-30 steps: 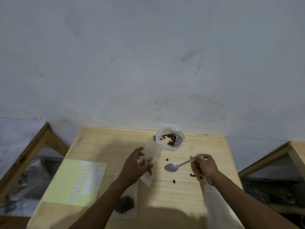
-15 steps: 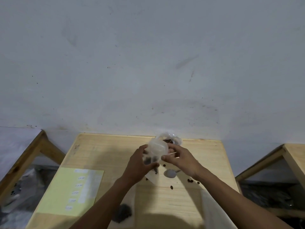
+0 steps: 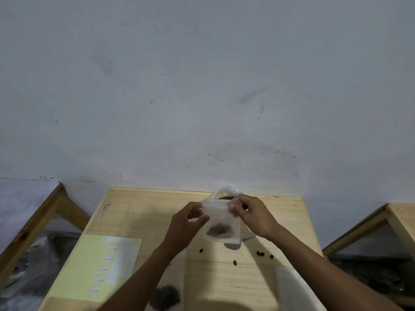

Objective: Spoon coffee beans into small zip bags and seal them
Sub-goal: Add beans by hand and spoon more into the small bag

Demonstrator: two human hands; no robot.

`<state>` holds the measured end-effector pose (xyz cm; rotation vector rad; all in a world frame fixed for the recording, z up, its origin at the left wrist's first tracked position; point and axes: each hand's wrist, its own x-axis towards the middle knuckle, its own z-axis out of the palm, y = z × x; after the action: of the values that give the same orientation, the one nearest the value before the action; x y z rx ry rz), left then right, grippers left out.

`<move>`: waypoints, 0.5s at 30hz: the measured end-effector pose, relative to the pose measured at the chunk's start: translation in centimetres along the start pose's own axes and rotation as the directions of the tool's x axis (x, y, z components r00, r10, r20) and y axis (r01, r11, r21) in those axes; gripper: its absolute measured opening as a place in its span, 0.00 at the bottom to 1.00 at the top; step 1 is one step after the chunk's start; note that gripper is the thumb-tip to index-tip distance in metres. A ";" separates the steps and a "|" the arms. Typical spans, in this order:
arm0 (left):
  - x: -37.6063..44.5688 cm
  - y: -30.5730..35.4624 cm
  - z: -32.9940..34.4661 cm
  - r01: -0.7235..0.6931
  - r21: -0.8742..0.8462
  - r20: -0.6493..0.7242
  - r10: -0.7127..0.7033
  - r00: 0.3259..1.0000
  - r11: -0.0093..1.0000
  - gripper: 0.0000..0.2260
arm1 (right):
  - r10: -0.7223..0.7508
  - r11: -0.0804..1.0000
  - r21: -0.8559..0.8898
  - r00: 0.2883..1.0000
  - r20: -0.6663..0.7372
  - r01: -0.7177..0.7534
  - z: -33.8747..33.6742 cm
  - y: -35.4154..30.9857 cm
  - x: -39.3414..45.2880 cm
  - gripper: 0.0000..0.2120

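A small clear zip bag (image 3: 221, 217) hangs upright above the wooden table (image 3: 139, 212), with a clump of coffee beans in its bottom. My left hand (image 3: 185, 227) pinches its upper left edge. My right hand (image 3: 251, 215) pinches its upper right corner. Behind the bag, a larger clear plastic bag of beans (image 3: 225, 194) sits near the wall, mostly hidden. The metal spoon (image 3: 233, 245) lies on the table just below the held bag, only partly visible. A few loose beans (image 3: 260, 253) are scattered on the wood.
A yellow sheet with small labels (image 3: 98, 265) lies at the table's left. A filled zip bag (image 3: 167, 296) lies flat near the front edge under my left forearm. White cloth (image 3: 292, 290) lies at the front right. Other wooden tables stand left and right.
My right hand put the spoon down on the table and came up to the zip bag. Both hands now hold the bag's top, and the bag hangs flat and upright.
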<state>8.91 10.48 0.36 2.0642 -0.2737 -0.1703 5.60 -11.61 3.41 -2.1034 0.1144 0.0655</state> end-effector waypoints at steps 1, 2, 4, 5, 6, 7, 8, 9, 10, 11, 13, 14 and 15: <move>0.3 0.4 -0.2 0.001 -0.038 0.002 -0.001 1.000 0.999 0.06 | -0.015 0.999 -0.032 1.000 0.019 0.015 -0.1 -0.1 0.0 0.08; 0.6 0.9 -0.4 0.015 -0.081 0.014 -0.014 1.000 0.997 0.03 | -0.030 0.998 -0.059 0.999 0.037 0.032 -0.1 -0.2 0.1 0.06; 1.0 1.7 -0.7 0.063 -0.134 0.049 -0.057 0.997 0.989 0.05 | -0.036 0.996 -0.084 0.997 0.061 0.042 -0.2 -0.4 0.2 0.03; 1.1 1.9 -0.8 0.067 -0.123 0.062 -0.060 0.996 0.990 0.06 | -0.034 0.995 -0.089 0.997 0.074 0.041 -0.2 -0.6 0.2 0.02; 1.2 2.0 -0.7 0.055 -0.098 0.073 -0.048 0.996 0.994 0.06 | -0.040 0.994 -0.093 0.995 0.093 0.048 -0.2 -0.8 0.1 0.02; 1.2 2.1 -0.7 0.031 -0.065 0.085 -0.026 0.996 0.997 0.06 | -0.054 0.993 -0.101 0.992 0.116 0.066 -0.1 -1.1 0.1 0.03; 1.1 2.1 -0.6 -0.001 -0.028 0.099 0.004 0.995 1.000 0.06 | -0.068 0.990 -0.116 0.988 0.139 0.084 0.0 -1.4 0.1 0.03; 1.0 2.2 -0.5 -0.040 0.015 0.114 0.038 0.993 0.999 0.06 | -0.076 0.985 -0.140 0.985 0.156 0.099 0.2 -1.6 0.1 0.03; 1.0 2.3 -0.4 -0.080 0.051 0.124 0.074 0.989 0.995 0.06 | -0.075 0.980 -0.172 0.984 0.164 0.104 0.4 -1.9 0.1 0.04; 0.9 2.5 -0.3 -0.114 0.075 0.127 0.104 0.986 0.991 0.06 | -0.069 0.973 -0.208 0.984 0.165 0.103 0.5 -2.1 0.2 0.06; 0.8 2.9 -0.1 -0.159 0.094 0.114 0.148 0.982 0.983 0.07 | -0.066 0.955 -0.275 0.986 0.155 0.108 0.8 -2.4 0.3 0.09; 0.8 2.9 -0.1 -0.172 0.100 0.103 0.162 0.981 0.980 0.08 | -0.079 0.945 -0.303 0.985 0.155 0.123 0.9 -2.4 0.3 0.10; 0.7 2.9 -0.2 -0.181 0.104 0.095 0.171 0.981 0.978 0.08 | -0.092 0.934 -0.329 0.983 0.158 0.140 1.0 -2.5 0.3 0.10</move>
<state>9.27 9.07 2.96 2.1336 -0.5273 -0.1375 6.16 -9.48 4.95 -2.4381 -0.1153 0.1725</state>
